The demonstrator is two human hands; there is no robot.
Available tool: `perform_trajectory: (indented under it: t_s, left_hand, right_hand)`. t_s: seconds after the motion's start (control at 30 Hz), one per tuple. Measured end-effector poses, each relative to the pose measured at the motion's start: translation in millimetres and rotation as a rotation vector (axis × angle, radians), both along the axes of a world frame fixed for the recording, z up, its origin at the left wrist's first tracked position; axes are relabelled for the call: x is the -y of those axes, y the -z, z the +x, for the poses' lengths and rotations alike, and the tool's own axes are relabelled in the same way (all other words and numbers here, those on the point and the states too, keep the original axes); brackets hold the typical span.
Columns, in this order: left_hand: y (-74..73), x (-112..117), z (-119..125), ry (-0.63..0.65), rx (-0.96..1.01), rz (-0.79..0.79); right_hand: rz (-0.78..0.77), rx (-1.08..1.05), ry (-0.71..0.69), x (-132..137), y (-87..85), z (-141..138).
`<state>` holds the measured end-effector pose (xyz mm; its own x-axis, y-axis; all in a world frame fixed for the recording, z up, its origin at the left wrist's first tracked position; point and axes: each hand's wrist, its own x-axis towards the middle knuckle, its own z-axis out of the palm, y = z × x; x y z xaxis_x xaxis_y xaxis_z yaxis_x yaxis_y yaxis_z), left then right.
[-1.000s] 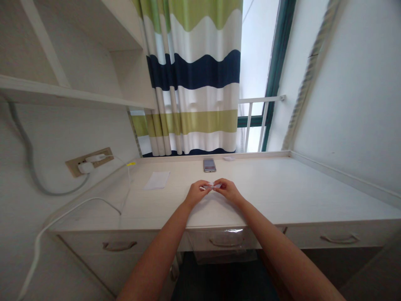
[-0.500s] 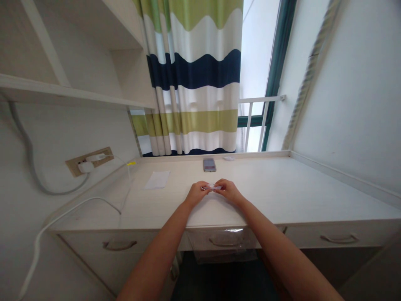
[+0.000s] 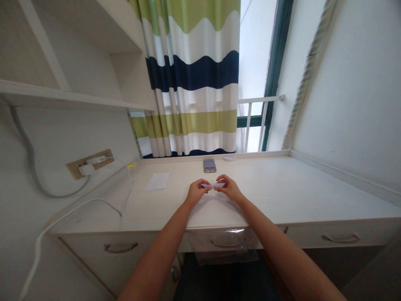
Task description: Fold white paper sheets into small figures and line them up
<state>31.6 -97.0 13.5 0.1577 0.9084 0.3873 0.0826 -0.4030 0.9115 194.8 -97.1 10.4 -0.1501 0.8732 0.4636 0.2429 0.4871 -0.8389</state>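
Striped curtains [image 3: 194,71] in green, white and navy hang beside a window [image 3: 253,54] as a person works with both bare hands at a pale bench [image 3: 313,188]. Fingers of the left hand [image 3: 196,190] and right hand [image 3: 230,187] meet near the middle of the bench, pinching a small piece of white paper [image 3: 214,185] between them, the left at one end and the right toward the other; its folds are too small to make out. Just beyond the hands lies a phone [image 3: 209,165], with a white scrap [image 3: 229,159] near it at the back edge. Off to the left, a flat white sheet [image 3: 157,181] rests on the bench, and two white plugs [image 3: 87,169] sit in a wall socket [image 3: 75,168], a white cable [image 3: 78,205] looping below.
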Motion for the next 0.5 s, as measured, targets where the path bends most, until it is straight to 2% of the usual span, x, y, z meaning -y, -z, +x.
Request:
perform_trajectory:
  t_s: [0.2, 0.4, 0.5]
  left_hand:
    - [-3.0, 2.3, 0.4, 0.018, 0.101, -0.035]
    - [1.3, -0.6, -0.2, 0.109, 0.079, -0.153]
    - [3.3, -2.4, -0.5, 0.112, 0.081, -0.157]
  right_hand:
    - [-0.081, -0.079, -0.043, 1.2, -3.5, -0.3]
    - [-0.09, -0.052, -0.01, -2.7, 1.4, 0.0]
    - [-0.137, -0.074, -0.038, -0.9, 0.0, -0.3]
